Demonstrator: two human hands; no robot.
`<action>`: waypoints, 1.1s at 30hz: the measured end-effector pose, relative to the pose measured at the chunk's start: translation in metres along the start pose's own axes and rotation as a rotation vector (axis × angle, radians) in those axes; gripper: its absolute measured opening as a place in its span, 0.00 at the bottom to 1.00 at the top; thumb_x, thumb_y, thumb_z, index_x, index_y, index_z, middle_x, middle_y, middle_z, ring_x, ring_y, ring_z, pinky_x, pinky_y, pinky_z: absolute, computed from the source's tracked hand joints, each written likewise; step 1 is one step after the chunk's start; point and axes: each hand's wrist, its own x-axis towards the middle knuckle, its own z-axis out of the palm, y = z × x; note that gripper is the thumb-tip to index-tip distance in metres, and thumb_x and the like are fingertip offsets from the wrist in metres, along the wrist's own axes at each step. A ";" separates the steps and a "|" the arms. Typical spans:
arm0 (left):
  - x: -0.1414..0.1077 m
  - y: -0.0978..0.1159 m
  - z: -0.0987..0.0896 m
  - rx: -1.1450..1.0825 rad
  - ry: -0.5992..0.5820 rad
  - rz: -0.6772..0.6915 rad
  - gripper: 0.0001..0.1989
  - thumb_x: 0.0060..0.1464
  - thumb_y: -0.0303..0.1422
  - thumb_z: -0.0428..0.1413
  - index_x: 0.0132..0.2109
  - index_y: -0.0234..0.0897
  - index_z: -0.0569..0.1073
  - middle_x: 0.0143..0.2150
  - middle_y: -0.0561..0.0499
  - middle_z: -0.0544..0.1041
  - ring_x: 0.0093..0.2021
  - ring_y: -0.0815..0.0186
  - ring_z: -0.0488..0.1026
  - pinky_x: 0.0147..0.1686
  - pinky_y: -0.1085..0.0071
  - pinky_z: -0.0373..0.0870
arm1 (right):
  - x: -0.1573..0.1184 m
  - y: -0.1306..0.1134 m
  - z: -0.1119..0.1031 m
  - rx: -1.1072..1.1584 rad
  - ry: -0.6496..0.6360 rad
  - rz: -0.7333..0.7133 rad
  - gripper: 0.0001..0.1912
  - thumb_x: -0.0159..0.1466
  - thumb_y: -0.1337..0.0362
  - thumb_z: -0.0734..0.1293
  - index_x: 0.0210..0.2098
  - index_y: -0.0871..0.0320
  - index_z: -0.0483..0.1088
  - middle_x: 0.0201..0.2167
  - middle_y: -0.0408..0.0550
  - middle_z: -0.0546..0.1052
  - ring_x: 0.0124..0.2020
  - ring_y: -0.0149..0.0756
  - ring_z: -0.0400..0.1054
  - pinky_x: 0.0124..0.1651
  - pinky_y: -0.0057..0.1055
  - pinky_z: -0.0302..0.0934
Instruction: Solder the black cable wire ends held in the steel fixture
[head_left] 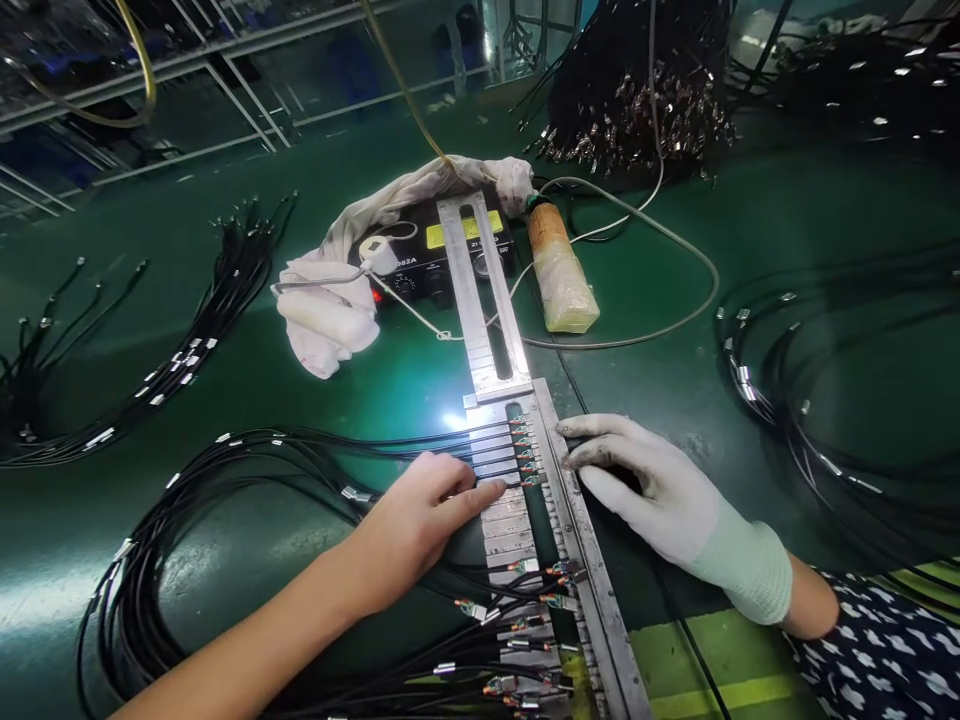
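My bare left hand (427, 515) is closed at a black cable (420, 437) by the slotted metal fixture (504, 525), one fingertip pressing at the last of several cable ends laid side by side. Their stripped ends with small connectors (519, 440) lie in the upper slots, in a neat row. My right hand (667, 490), in a white glove with dark fingertips, is open. Its fingers are stretched out, and their tips touch the right edge of the metal rail (574, 520). Lower down, more cable ends (525, 685) lie loosely across the fixture.
Behind the fixture, a black control box (420, 275) carries a cloth-wrapped bundle (322, 320). A tape-wrapped handle (562, 270) lies right of it. Cable bundles (202, 330) lie at left, with coils (787, 420) at right. A dark heap of cables (637, 90) sits at the back.
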 end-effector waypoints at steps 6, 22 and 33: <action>0.004 0.000 0.001 -0.020 -0.031 0.019 0.18 0.66 0.24 0.42 0.59 0.37 0.66 0.41 0.47 0.70 0.37 0.66 0.64 0.39 0.68 0.64 | -0.004 0.000 0.002 -0.149 -0.013 -0.100 0.11 0.66 0.69 0.61 0.45 0.53 0.71 0.57 0.51 0.68 0.57 0.43 0.64 0.58 0.44 0.63; -0.025 0.004 0.008 0.201 0.134 -0.088 0.07 0.64 0.23 0.49 0.46 0.35 0.69 0.37 0.49 0.73 0.37 0.64 0.65 0.37 0.66 0.58 | -0.005 -0.002 0.007 -0.473 -0.164 -0.310 0.25 0.57 0.76 0.62 0.52 0.51 0.71 0.62 0.51 0.63 0.57 0.52 0.57 0.55 0.54 0.60; -0.022 0.016 0.014 0.296 0.070 -0.051 0.19 0.66 0.24 0.42 0.61 0.35 0.65 0.45 0.44 0.71 0.44 0.60 0.65 0.44 0.63 0.58 | -0.005 0.000 0.004 -0.433 -0.196 -0.326 0.30 0.55 0.78 0.61 0.55 0.51 0.69 0.63 0.51 0.61 0.56 0.51 0.56 0.55 0.53 0.61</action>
